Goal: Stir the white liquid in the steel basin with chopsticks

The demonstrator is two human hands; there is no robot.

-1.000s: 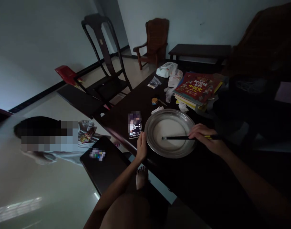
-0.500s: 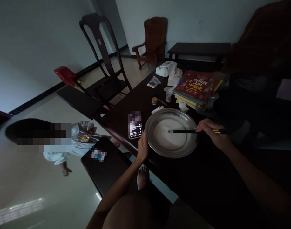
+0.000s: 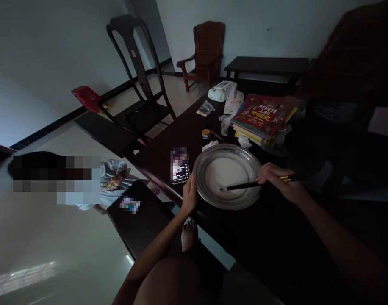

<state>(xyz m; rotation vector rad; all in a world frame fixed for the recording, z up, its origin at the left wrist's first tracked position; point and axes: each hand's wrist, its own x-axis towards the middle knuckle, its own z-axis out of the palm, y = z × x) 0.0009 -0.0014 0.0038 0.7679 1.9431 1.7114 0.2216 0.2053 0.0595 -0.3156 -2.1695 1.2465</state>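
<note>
A round metal basin [image 3: 209, 198] with white batter [image 3: 225, 171] in it sits on the dark wooden table [image 3: 168, 144]. My left hand [image 3: 189, 195] grips the basin's near-left rim. My right hand [image 3: 276, 182] holds a pair of dark chopsticks [image 3: 241, 186] by their far end. Their tips rest in the batter near the basin's middle. A lit phone [image 3: 180, 170] lies flat just left of the basin.
A stack of books [image 3: 264, 116], plastic bags [image 3: 225, 91], tissues and a small tin [image 3: 206, 134] lie beyond the basin. Dark chairs [image 3: 139, 80] stand at the left and back. Another person [image 3: 86, 182] is on the floor left of the table, beside a dark stool [image 3: 139, 220].
The chopsticks swept around in the batter: tips went from centre-left to upper right, then back down toward the middle. My left hand stayed on the rim. The person at the left shifted slightly.
</note>
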